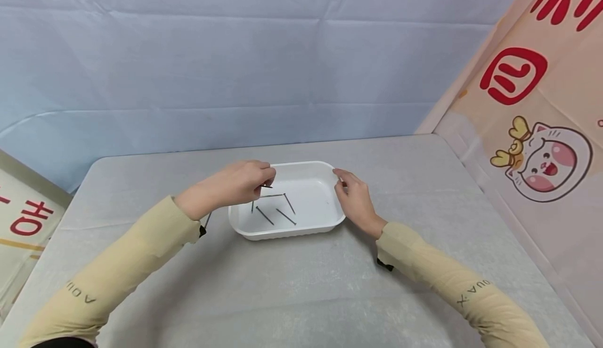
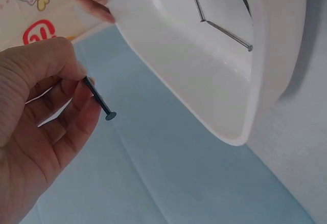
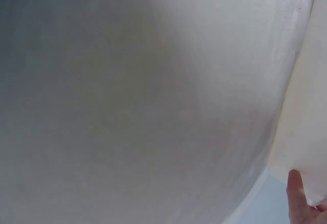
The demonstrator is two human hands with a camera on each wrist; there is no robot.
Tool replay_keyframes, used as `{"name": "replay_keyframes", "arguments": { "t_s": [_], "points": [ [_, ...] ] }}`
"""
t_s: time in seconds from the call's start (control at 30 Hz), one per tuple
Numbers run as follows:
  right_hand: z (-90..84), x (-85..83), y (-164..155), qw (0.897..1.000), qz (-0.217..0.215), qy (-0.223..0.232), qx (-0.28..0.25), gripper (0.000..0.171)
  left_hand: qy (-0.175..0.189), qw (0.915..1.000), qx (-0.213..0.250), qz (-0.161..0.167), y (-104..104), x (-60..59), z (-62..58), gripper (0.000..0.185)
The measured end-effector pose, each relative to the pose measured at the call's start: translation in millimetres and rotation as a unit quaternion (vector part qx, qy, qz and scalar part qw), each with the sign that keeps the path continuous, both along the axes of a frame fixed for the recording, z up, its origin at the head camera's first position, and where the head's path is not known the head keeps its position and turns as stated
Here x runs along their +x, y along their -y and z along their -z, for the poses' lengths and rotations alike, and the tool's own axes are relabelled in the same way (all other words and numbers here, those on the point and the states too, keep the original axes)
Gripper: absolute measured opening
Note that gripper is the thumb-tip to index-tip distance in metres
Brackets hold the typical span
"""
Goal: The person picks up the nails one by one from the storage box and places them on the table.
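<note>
My left hand (image 1: 240, 183) is raised over the left side of a white plastic tray (image 1: 320, 226). Between thumb and fingertips it pinches a dark metal nail (image 2: 99, 98), whose flat head points away from the hand. Several more nails (image 1: 286, 216) lie scattered on the tray floor, mostly in its left half. At the tray's right end, my right hand (image 1: 356, 200) holds the rim, thumb on the inner side. Only a finger (image 3: 296, 193) of that hand shows against the tray wall in the right wrist view.
The tray stands on a grey table (image 1: 292, 285). A thin dark rod (image 1: 208, 220) shows beside my left wrist; its kind is unclear. Behind the table hangs a pale blue cloth (image 1: 235, 76), and a printed panel (image 1: 532, 144) borders the right side.
</note>
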State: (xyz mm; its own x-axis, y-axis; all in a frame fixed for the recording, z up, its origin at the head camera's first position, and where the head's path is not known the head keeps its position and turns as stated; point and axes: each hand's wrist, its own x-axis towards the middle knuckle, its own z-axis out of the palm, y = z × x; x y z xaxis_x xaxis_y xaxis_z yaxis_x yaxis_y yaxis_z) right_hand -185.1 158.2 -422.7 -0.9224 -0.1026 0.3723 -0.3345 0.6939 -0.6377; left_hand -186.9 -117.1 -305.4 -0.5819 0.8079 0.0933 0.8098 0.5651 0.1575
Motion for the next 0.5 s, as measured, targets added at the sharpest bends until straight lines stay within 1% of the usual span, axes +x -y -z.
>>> {"name": "replay_keyframes", "arguments": {
  "t_s": [0.27, 0.5],
  "points": [
    [-0.2, -0.2, 0, 1.000, 0.002, 0.003, 0.001, 0.034, -0.007, 0.9999, 0.001, -0.014, 12, 1.2, -0.1, 0.024],
    [-1.0, 0.3, 1, 1.000, 0.001, 0.007, -0.002, 0.034, -0.017, 0.9994, 0.015, -0.027, 26, 3.0, 2.7, 0.025]
  ]
}}
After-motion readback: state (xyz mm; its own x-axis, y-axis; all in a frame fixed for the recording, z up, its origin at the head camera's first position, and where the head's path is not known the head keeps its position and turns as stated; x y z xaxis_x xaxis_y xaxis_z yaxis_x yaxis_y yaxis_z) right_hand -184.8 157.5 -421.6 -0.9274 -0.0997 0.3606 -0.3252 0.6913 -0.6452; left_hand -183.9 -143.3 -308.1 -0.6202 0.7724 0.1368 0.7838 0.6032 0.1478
